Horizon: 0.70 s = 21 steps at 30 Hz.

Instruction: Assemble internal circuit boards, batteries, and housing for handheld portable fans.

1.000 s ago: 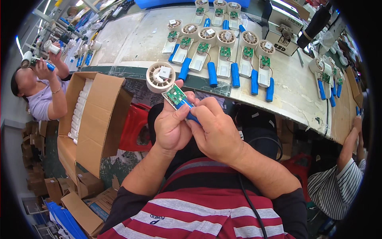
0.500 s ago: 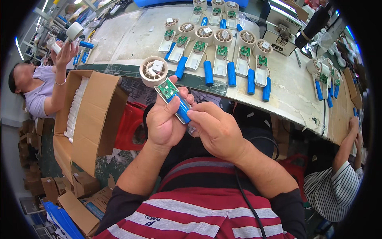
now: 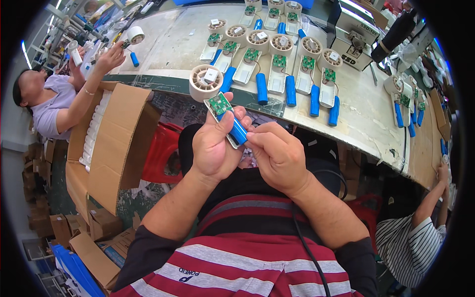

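My left hand is closed around the white half-shell handle of a handheld fan, its thumb lying over the parts inside. The fan's round cream head points away from me and carries a small white block. A green circuit board sits in the handle just below the head. Beneath it a blue cylindrical battery lies along the handle, tilted toward my right. With thumb and forefinger, my right hand pinches the near end of this battery. Its other fingers are curled in.
Several similar opened fans with blue batteries stand in rows on the worktable. A grey machine is at the back right. An open cardboard box of white tubes stands at left. Co-workers sit on both sides.
Both my hands and the fan have shifted slightly right, the battery end still pinched. The co-worker at left has moved a fan head with a hanging battery rightward over the table.
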Tool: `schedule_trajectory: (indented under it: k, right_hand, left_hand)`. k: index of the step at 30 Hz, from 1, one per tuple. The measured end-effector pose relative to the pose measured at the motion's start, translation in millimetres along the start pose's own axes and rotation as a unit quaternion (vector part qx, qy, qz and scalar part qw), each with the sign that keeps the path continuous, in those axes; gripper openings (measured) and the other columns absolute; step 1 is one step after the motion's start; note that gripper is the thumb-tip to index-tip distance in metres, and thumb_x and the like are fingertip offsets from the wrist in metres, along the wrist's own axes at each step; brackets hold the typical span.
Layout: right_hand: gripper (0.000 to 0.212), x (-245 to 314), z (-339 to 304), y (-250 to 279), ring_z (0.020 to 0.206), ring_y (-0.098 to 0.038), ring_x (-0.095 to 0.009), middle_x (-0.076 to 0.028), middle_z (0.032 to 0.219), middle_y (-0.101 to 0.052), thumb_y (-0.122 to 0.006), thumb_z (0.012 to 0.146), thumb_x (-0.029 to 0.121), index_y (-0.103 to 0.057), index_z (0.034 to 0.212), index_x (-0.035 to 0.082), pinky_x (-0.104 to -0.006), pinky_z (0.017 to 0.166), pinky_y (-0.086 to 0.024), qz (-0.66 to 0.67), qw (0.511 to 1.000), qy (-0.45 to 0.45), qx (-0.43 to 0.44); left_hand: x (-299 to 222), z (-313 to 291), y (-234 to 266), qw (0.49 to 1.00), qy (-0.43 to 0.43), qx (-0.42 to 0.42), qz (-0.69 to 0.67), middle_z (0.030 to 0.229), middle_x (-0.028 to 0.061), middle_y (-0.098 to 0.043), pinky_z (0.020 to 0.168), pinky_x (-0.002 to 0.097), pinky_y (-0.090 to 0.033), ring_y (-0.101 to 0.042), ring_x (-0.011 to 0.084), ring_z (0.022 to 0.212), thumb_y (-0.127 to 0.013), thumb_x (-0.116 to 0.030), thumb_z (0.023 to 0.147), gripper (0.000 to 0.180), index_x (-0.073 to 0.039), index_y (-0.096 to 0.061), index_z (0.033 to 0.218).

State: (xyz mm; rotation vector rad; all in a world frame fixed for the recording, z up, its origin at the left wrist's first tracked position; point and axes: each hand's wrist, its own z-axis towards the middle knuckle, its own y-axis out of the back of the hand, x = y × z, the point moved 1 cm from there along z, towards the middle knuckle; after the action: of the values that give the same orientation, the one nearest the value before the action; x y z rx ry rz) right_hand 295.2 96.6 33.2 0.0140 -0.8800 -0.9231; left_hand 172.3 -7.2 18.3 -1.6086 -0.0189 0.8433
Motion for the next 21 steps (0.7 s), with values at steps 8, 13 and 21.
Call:
schedule_trajectory:
  k: [8, 13, 21]
  right_hand:
    - [0.010, -0.8, 5.1, 0.8, 0.078, -0.071, -0.033, -0.016, 0.092, -0.070, -0.075, 0.087, -0.005, -0.071, 0.096, -0.002, -0.0385, 0.067, -0.058, 0.012, 0.999, 0.008, -0.032]
    - [0.011, -2.2, 4.6, 0.0, 0.077, -0.071, -0.033, -0.016, 0.092, -0.070, -0.074, 0.087, -0.006, -0.070, 0.096, -0.002, -0.0387, 0.067, -0.057, 0.014, 0.999, 0.014, -0.038]
    - [0.013, -6.0, 0.5, 2.5, 0.078, -0.070, -0.034, -0.016, 0.094, -0.070, -0.074, 0.087, -0.005, -0.071, 0.099, -0.002, -0.0389, 0.068, -0.057, 0.000, 1.000, 0.004, -0.014]
  left_hand:
    - [3.3, 6.1, -6.0, 1.000, -0.005, -0.016, -0.012, 0.114, 0.0095, -0.051, 0.097, 0.0386, -0.050, -0.053, 0.0222, 0.103, -0.056, -0.019, 0.110, 0.039, -0.009, -0.045, 0.146]
    - [5.9, 8.6, -7.3, 1.000, -0.007, -0.020, -0.018, 0.113, 0.0096, -0.051, 0.097, 0.0388, -0.051, -0.053, 0.0219, 0.103, -0.055, -0.019, 0.111, 0.037, -0.007, -0.046, 0.144]
    - [4.8, 8.7, -14.6, 0.997, -0.035, -0.039, 0.059, 0.111, 0.0090, -0.053, 0.095, 0.0380, -0.050, -0.054, 0.0213, 0.100, -0.053, -0.015, 0.110, 0.034, -0.007, -0.046, 0.143]
